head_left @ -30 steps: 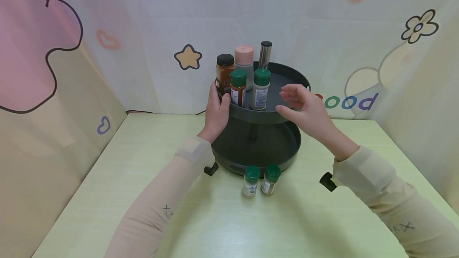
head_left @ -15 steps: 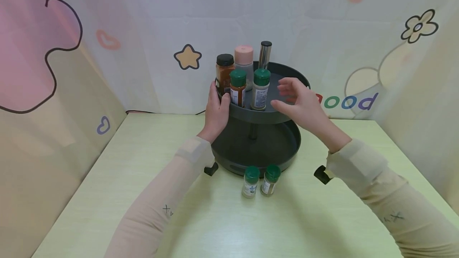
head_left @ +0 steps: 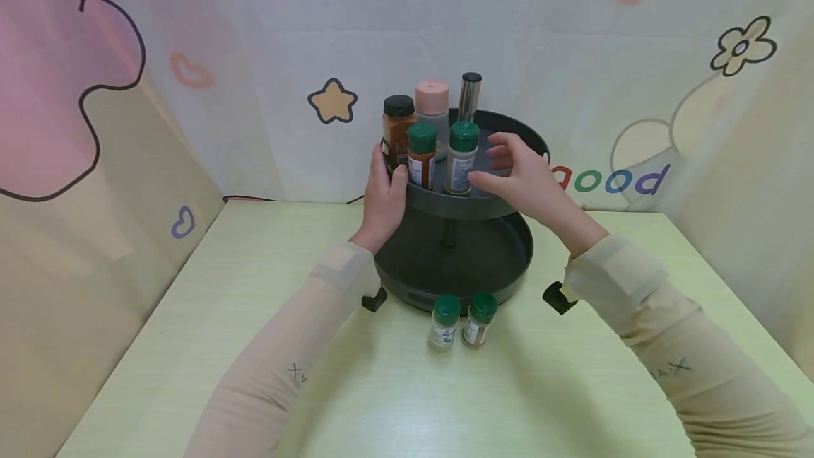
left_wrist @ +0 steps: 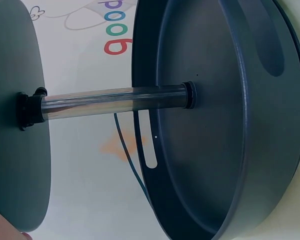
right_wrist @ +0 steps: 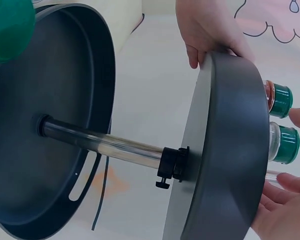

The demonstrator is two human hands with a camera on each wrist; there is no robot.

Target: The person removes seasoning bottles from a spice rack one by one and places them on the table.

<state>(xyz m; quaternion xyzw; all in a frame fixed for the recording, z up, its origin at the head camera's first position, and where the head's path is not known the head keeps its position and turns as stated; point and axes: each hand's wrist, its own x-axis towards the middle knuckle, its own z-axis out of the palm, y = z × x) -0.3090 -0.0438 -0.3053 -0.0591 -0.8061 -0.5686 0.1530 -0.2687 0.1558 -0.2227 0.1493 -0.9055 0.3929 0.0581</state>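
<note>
right hand (head_left: 520, 174): upper pale shaker (head_left: 458, 169) just beside | left hand (head_left: 384, 200): grips upper tray (head_left: 458, 208)

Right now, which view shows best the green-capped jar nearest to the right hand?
The head view: the green-capped jar stands nearly whole there, its label visible beside the right hand. The right wrist view shows only its cap and upper part, because the upper tray hides the rest. The left wrist view shows none.

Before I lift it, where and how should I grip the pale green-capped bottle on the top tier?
Grip the pale bottle below its green cap, probably best from the right: it stands upright, with a red bottle on its left and the tier's rim before its base.
</note>
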